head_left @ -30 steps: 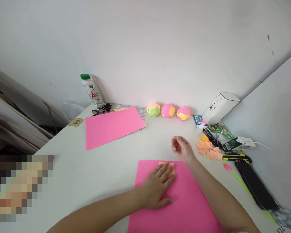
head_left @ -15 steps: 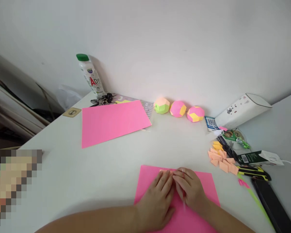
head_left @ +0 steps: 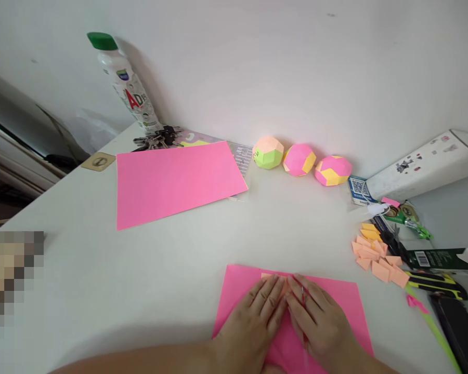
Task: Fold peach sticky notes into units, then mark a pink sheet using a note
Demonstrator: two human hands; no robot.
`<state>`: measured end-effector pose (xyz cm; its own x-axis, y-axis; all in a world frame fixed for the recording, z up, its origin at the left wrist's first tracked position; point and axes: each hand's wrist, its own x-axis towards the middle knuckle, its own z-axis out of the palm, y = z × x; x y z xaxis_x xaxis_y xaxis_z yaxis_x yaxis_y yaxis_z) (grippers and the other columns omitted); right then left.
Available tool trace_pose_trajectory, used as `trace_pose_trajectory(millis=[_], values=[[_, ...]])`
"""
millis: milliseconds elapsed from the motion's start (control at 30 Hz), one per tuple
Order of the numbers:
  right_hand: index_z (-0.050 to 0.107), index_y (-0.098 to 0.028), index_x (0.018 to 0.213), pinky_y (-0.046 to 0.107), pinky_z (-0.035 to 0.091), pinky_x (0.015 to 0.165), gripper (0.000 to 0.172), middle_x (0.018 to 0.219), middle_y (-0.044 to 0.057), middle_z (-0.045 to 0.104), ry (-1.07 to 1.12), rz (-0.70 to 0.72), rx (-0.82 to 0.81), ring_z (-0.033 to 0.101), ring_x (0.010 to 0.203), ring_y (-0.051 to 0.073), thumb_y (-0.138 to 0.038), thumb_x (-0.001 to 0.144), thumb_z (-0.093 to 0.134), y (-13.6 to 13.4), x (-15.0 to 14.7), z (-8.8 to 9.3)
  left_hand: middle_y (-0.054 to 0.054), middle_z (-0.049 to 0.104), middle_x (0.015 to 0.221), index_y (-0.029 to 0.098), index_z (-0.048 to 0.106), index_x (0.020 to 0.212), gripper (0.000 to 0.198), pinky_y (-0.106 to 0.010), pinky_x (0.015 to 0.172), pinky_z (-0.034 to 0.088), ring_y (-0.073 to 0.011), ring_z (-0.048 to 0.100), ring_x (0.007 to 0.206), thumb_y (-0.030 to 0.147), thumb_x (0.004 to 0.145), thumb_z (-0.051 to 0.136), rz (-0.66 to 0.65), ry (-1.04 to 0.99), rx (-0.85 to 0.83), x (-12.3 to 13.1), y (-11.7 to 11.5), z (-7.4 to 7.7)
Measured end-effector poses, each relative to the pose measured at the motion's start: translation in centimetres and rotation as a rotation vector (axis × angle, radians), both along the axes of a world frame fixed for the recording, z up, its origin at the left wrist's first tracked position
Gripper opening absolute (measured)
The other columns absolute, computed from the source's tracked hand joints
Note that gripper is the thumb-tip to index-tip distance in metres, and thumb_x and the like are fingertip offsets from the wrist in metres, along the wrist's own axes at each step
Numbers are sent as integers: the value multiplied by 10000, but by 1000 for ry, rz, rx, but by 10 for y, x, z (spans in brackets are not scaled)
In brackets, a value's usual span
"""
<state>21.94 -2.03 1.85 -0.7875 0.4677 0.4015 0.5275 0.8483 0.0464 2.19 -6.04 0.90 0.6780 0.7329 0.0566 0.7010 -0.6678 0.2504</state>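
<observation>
A pink sheet (head_left: 345, 306) lies near the front edge, under both hands. On it is a small peach paper piece (head_left: 284, 287), mostly covered by fingers. My left hand (head_left: 253, 317) lies flat over this piece, fingers stretched out, holding nothing. Beside it, my right hand (head_left: 320, 317) has its fingertips at the piece's right end. A thin reddish stick-like tool (head_left: 304, 296) shows between the right hand's bent fingers; its tip is hard to make out.
A second pink sheet (head_left: 175, 184) lies back left, near keys (head_left: 159, 137) and a bottle (head_left: 128, 85). Paper balls (head_left: 299, 159) stand by the wall. To the right are peach paper pieces (head_left: 380, 262), a box cutter (head_left: 439, 283) and a white tube (head_left: 425, 166).
The view has shifted, so background objects appear larger and spread outward. My right hand's fingers now lie more forward over the peach piece; the left hand stays on it.
</observation>
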Motion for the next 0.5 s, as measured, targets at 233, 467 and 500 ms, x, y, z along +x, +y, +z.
trace_pose_trajectory(millis=[233, 467, 500], values=[[676, -100, 999, 433, 592, 786, 253, 1020, 161, 723, 28, 11, -38, 647, 1045, 310, -72, 842, 479, 3, 0, 1, -230, 273, 1484, 19, 291, 1435, 927, -432, 1128, 109, -341, 170, 1406, 724, 835, 229, -3, 20, -34, -4, 2, 3], [677, -142, 970, 395, 600, 795, 196, 1054, 145, 716, 71, 12, -118, 644, 1064, 276, -100, 858, 521, 9, -1, 2, -185, 382, 1451, 56, 444, 1365, 687, -443, 1101, 174, -331, 312, 1353, 555, 899, 364, 96, 65, 112, 3, -8, 0], [677, -148, 964, 391, 601, 800, 190, 1058, 140, 716, 78, 14, -129, 641, 1070, 274, -105, 859, 525, 10, -1, 2, -171, 444, 1415, 61, 504, 1319, 594, -432, 1091, 191, -317, 369, 1322, 484, 921, 374, 115, 61, 186, 5, -10, 0]])
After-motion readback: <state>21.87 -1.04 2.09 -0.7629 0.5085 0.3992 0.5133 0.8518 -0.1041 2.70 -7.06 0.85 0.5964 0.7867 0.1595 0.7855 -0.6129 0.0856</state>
